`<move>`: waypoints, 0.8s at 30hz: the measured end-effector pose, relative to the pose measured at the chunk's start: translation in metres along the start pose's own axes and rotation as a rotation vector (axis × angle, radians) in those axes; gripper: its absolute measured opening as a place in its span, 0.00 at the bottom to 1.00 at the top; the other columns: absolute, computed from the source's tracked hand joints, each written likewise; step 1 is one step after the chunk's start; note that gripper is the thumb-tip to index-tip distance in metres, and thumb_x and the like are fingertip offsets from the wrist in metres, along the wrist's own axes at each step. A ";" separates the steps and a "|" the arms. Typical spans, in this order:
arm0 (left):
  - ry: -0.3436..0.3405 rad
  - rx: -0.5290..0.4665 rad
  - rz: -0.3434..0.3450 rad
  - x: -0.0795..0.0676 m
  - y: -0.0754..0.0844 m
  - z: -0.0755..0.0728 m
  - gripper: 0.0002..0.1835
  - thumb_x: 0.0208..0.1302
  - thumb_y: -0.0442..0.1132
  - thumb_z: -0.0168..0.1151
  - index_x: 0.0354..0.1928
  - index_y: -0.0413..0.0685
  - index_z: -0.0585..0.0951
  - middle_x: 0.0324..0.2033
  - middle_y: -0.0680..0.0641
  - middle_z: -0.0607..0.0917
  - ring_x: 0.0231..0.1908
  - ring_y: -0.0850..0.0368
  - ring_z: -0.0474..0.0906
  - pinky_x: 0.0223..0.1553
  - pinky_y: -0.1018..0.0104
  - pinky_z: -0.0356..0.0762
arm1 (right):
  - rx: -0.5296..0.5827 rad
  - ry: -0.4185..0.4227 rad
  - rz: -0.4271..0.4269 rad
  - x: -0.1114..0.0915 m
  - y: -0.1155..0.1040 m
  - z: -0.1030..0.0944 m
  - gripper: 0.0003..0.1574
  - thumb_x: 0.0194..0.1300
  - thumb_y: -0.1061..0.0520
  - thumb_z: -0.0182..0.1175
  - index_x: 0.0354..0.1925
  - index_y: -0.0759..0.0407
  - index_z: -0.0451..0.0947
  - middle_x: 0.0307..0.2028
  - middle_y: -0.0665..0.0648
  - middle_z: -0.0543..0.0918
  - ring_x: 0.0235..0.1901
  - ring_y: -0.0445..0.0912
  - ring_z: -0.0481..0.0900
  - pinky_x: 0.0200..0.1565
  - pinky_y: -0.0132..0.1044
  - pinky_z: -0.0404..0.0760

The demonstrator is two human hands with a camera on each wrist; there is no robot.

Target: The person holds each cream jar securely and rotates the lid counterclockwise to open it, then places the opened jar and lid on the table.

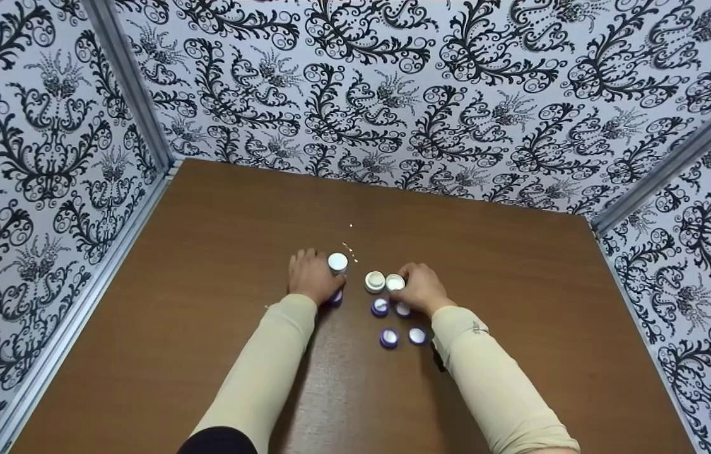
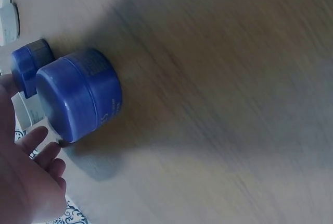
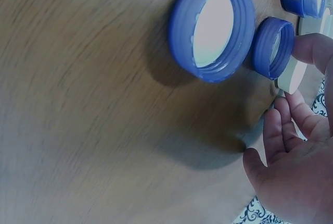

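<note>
Fingers of the right hand [image 1: 423,290] pinch a white lid [image 1: 395,282] beside the open white jar [image 1: 375,282], those of the left hand [image 1: 311,276] a capped white jar [image 1: 337,262] leftward; opened blue jars [image 1: 389,338] appear done, closed jars [image 2: 78,96] remaining.

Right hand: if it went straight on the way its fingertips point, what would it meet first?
Beyond the round cream lid it holds, the right hand would probably meet the neighbouring round cream jar first; depth is unclear.

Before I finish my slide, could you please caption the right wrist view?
Right hand pinches a white lid beyond two upturned blue caps.
</note>
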State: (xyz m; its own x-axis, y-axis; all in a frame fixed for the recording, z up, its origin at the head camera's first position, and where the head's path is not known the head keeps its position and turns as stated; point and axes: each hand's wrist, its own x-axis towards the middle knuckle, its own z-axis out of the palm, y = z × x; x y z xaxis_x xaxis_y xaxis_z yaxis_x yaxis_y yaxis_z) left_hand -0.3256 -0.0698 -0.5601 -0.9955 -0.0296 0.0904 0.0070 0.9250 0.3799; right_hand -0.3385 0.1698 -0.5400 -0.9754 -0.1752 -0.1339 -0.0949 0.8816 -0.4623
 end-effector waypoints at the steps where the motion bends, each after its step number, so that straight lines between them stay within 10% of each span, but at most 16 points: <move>1: -0.002 0.006 0.000 0.000 0.000 0.000 0.32 0.54 0.60 0.70 0.49 0.38 0.83 0.47 0.40 0.80 0.51 0.42 0.72 0.55 0.49 0.66 | 0.002 0.000 0.001 0.000 0.000 0.000 0.24 0.47 0.51 0.74 0.41 0.60 0.80 0.41 0.58 0.78 0.43 0.53 0.75 0.47 0.49 0.75; 24: 0.010 0.033 -0.017 0.006 0.004 0.004 0.32 0.53 0.57 0.72 0.49 0.36 0.83 0.47 0.40 0.80 0.51 0.42 0.73 0.54 0.50 0.66 | 0.010 0.015 0.010 -0.001 0.000 0.001 0.26 0.46 0.50 0.76 0.40 0.60 0.79 0.38 0.57 0.78 0.41 0.53 0.75 0.46 0.48 0.74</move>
State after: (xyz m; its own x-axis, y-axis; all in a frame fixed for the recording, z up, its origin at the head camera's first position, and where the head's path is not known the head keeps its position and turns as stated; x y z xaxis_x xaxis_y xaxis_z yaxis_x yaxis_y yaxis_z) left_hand -0.3320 -0.0649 -0.5613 -0.9944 -0.0492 0.0933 -0.0135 0.9364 0.3507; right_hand -0.3373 0.1692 -0.5403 -0.9792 -0.1598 -0.1251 -0.0834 0.8788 -0.4699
